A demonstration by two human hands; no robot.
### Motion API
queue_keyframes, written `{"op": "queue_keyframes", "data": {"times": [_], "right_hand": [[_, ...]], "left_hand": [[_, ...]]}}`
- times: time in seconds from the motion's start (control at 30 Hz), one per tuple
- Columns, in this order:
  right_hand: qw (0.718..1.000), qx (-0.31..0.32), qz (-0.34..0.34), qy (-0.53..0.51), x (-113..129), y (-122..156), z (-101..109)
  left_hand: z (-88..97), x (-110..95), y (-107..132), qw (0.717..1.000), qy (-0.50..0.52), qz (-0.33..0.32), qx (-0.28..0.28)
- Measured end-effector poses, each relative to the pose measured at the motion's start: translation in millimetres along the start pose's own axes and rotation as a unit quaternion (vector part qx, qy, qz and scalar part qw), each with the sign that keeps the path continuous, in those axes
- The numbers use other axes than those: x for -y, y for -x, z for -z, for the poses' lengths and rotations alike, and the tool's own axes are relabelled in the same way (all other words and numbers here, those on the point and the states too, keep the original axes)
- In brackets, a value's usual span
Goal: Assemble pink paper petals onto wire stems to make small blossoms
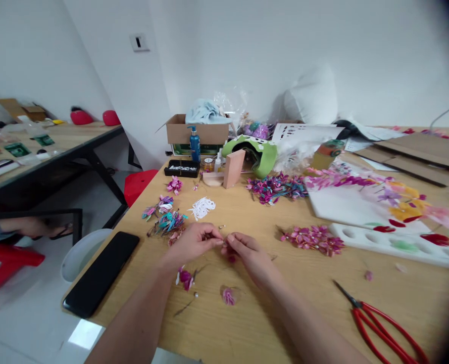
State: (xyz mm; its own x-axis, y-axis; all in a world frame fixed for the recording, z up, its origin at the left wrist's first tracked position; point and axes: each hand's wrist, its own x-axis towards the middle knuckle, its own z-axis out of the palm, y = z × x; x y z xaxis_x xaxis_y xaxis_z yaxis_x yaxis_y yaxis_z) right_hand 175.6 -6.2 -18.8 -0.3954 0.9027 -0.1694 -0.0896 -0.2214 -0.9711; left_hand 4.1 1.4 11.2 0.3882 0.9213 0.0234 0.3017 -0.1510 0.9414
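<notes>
Both hands work above the middle of the wooden desk [311, 283], set back from the near edge. The left hand [196, 241] is closed to a pinch, thumb against forefinger. The right hand [247, 250] is likewise pinched, its other fingers curled under the palm. The fingertips of both hands meet at a small magenta flower piece [232, 259], which the fingers largely hide; its exact shape cannot be told.

Parts on the desk are located as follows:

Near side: a loose pink flower [228, 296] and a magenta flower [186, 279] lie between the forearms. A black phone [102, 273] lies along the left edge, at the near left corner. Red-handled pliers [357, 305] lie toward the near edge, to the right of the right forearm.

Left side: a teal and purple flower bundle [170, 221] lies just beyond the left hand. A pile of white petals [202, 208] is near it, farther from the near edge.

Right side: a pink flower bunch [317, 239] lies beside a white palette [361, 235] with round wells.

Far side: a mixed purple bundle [277, 187] lies right of an upright pink block [234, 169]. A black tray [167, 172] holding white pieces is at the far left corner, in front of a blue pump bottle [195, 146].
</notes>
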Motion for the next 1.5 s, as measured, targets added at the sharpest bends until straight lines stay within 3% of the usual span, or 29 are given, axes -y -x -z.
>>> {"op": "queue_keyframes", "data": {"times": [0.47, 0.8, 0.9, 1.03, 1.1, 1.17, 1.3, 1.5], "right_hand": [[0.986, 0.039, 0.026, 0.159, 3.6, -0.2, 13.4], [0.972, 0.045, 0.049, 0.226, 27.9, 3.7, 38.7], [0.953, 0.110, 0.050, 0.278, 39.8, 11.7, 50.9], [0.896, 0.281, 0.005, 0.345, 52.2, 28.4, 63.3], [0.866, 0.349, 0.015, 0.358, 54.9, 34.8, 66.5], [0.853, 0.372, 0.046, 0.362, 56.1, 37.8, 67.6], [0.860, 0.306, 0.085, 0.399, 57.7, 35.6, 65.3], [0.848, 0.207, 0.125, 0.471, 49.6, 25.8, 48.6]], "left_hand": [[-4.0, -0.1, 2.4, 0.982, -0.179, -0.054, -0.004], [3.3, 2.6, 0.9, 0.987, -0.150, -0.049, -0.039], [3.3, 1.0, 1.4, 0.992, -0.117, -0.040, -0.012], [-2.4, 3.8, 2.7, 0.995, -0.071, 0.004, 0.064], [-5.3, 7.9, 3.2, 0.993, -0.067, 0.016, 0.097], [-6.9, 12.3, 3.3, 0.988, -0.083, 0.008, 0.127], [-6.8, 17.5, 2.6, 0.973, -0.161, -0.031, 0.164], [-7.0, 13.7, 1.2, 0.954, -0.242, -0.045, 0.172]]}}
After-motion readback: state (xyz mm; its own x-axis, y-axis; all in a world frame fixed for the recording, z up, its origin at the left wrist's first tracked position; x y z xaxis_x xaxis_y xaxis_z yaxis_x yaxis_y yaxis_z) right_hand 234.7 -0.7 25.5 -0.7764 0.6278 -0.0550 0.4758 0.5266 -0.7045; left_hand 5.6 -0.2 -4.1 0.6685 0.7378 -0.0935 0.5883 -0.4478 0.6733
